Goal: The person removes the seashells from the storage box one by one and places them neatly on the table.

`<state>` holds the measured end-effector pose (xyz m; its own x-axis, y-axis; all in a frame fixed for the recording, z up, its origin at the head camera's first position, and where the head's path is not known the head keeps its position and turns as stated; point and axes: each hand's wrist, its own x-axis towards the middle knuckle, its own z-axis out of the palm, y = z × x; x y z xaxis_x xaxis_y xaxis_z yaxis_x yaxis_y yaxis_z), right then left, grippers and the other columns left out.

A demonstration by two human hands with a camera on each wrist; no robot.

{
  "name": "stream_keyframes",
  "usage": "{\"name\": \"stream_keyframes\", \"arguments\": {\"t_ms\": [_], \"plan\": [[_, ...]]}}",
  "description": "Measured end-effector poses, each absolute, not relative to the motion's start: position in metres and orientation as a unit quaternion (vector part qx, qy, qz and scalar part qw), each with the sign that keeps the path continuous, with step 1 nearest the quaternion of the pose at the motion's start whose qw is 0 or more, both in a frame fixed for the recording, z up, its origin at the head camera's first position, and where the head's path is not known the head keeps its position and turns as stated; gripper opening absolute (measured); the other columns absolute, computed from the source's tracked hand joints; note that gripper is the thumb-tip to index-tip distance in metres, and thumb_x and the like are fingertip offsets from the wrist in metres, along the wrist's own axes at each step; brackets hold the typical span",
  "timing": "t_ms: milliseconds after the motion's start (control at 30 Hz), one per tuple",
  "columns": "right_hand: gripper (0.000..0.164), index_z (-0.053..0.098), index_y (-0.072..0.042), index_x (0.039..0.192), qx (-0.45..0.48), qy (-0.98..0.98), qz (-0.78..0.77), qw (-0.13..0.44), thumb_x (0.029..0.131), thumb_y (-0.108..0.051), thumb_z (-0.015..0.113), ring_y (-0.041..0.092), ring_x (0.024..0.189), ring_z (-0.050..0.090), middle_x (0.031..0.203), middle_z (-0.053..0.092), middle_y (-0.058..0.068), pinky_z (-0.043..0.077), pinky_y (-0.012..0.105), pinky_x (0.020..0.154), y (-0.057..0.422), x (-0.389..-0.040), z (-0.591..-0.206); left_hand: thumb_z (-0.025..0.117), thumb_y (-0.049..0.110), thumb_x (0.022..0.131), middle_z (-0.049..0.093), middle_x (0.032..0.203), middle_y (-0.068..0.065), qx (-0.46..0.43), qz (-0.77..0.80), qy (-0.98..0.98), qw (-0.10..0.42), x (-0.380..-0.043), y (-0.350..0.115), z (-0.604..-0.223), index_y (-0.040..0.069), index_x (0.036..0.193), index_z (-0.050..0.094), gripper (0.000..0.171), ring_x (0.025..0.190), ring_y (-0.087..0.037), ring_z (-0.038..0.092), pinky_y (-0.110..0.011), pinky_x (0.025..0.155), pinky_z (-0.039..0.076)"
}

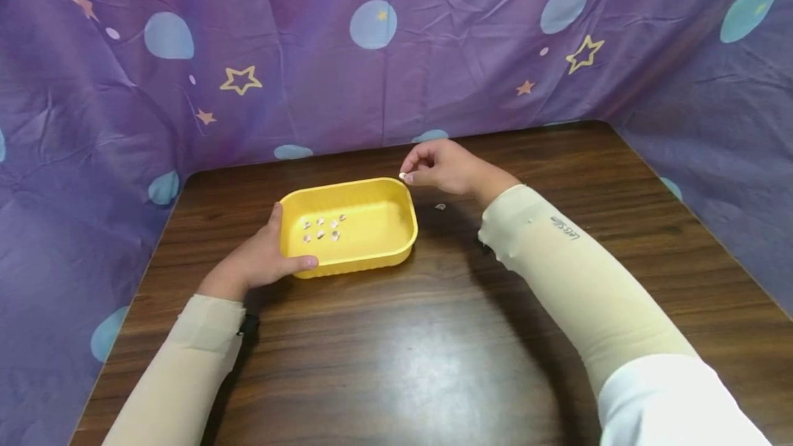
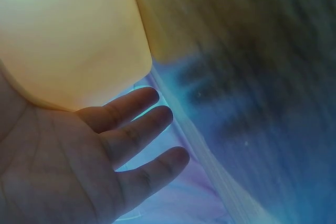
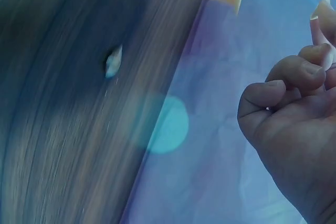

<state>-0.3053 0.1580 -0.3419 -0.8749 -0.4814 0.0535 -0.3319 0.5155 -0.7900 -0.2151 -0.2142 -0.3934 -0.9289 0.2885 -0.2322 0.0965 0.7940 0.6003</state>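
Note:
A yellow plastic tray (image 1: pixel 378 257) sits on the table, with several small pale shells (image 1: pixel 320 234) scattered in its left half. My left hand (image 1: pixel 263 253) grips the tray's left end, its thumb along the near rim. Three of its fingers (image 2: pixel 142 179) extend beside the tray in the left wrist view. Just beyond the tray's far right corner, my right hand (image 1: pixel 449 167) pinches a small whitish piece (image 1: pixel 403 175), likely another shell, between thumb and finger. One loose shell (image 1: pixel 440 206) lies on the wood below that hand; the right wrist view shows this shell (image 3: pixel 113 62) closer.
The dark wooden table (image 1: pixel 372 349) carries a bright glare patch near its front. A purple cloth (image 1: pixel 322 54) with stars and blue dots hangs behind the table's back edge and along its sides.

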Motion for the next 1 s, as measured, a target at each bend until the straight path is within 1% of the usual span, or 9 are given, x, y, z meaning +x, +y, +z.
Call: {"name": "stream_keyframes", "arguments": {"t_ms": [200,333,567,667,733,900,1000], "plan": [[0.013,0.078,-0.006,0.104,-0.223,0.884,-0.407,0.063,0.096,-0.015,0.076,0.013,0.073,0.051,0.073,0.059,0.0,0.043,0.025,0.067,0.182,-0.309,-0.341,0.081,0.061,0.085,0.03,0.163,-0.038,0.102,0.293,0.937,0.161,-0.215,-0.214,-0.393,-0.002,0.163,-0.02,0.142,0.131,-0.041,0.049,-0.061,0.115,0.037],[0.012,0.078,-0.006,0.103,-0.21,0.894,-0.39,0.059,0.096,-0.015,0.076,0.012,0.071,0.052,0.074,0.061,0.001,0.044,0.025,0.065,0.196,-0.312,-0.343,0.081,0.06,0.085,0.034,0.16,-0.036,0.102,0.298,0.936,0.16,-0.215,-0.214,-0.393,-0.001,0.164,-0.02,0.142,0.129,-0.041,0.051,-0.061,0.115,0.038],[0.011,0.079,-0.006,0.102,-0.187,0.912,-0.362,0.053,0.095,-0.015,0.077,0.012,0.068,0.05,0.069,0.057,-0.002,0.042,0.026,0.063,0.214,-0.313,-0.349,0.081,0.059,0.085,0.033,0.161,-0.038,0.108,0.297,0.936,0.157,-0.215,-0.215,-0.392,-0.002,0.164,-0.019,0.141,0.13,-0.042,0.05,-0.062,0.115,0.038],[0.013,0.078,-0.007,0.103,-0.181,0.916,-0.353,0.058,0.096,-0.017,0.077,0.012,0.069,0.051,0.07,0.057,-0.003,0.043,0.028,0.064,0.219,-0.313,-0.351,0.081,0.058,0.085,0.036,0.159,-0.037,0.11,0.3,0.935,0.156,-0.215,-0.215,-0.392,-0.002,0.164,-0.019,0.14,0.129,-0.041,0.051,-0.061,0.114,0.038],[0.013,0.078,-0.006,0.103,-0.176,0.917,-0.351,0.064,0.096,-0.017,0.077,0.012,0.068,0.049,0.069,0.055,-0.003,0.042,0.028,0.062,0.222,-0.312,-0.352,0.081,0.059,0.085,0.038,0.157,-0.036,0.11,0.303,0.934,0.156,-0.215,-0.215,-0.393,-0.001,0.164,-0.019,0.141,0.127,-0.04,0.051,-0.061,0.114,0.039],[0.01,0.077,-0.005,0.101,-0.169,0.92,-0.345,0.08,0.095,-0.013,0.078,0.012,0.066,0.047,0.069,0.053,-0.003,0.04,0.027,0.062,0.227,-0.311,-0.357,0.08,0.06,0.085,0.034,0.16,-0.036,0.105,0.299,0.935,0.162,-0.215,-0.215,-0.392,-0.001,0.164,-0.019,0.141,0.127,-0.04,0.05,-0.061,0.113,0.038],[0.01,0.077,-0.004,0.1,-0.169,0.923,-0.335,0.089,0.094,-0.011,0.079,0.013,0.069,0.049,0.069,0.055,-0.003,0.041,0.028,0.065,0.229,-0.311,-0.362,0.08,0.06,0.085,0.032,0.162,-0.036,0.102,0.3,0.934,0.164,-0.215,-0.215,-0.392,-0.001,0.164,-0.02,0.141,0.128,-0.04,0.05,-0.061,0.114,0.038]]}}
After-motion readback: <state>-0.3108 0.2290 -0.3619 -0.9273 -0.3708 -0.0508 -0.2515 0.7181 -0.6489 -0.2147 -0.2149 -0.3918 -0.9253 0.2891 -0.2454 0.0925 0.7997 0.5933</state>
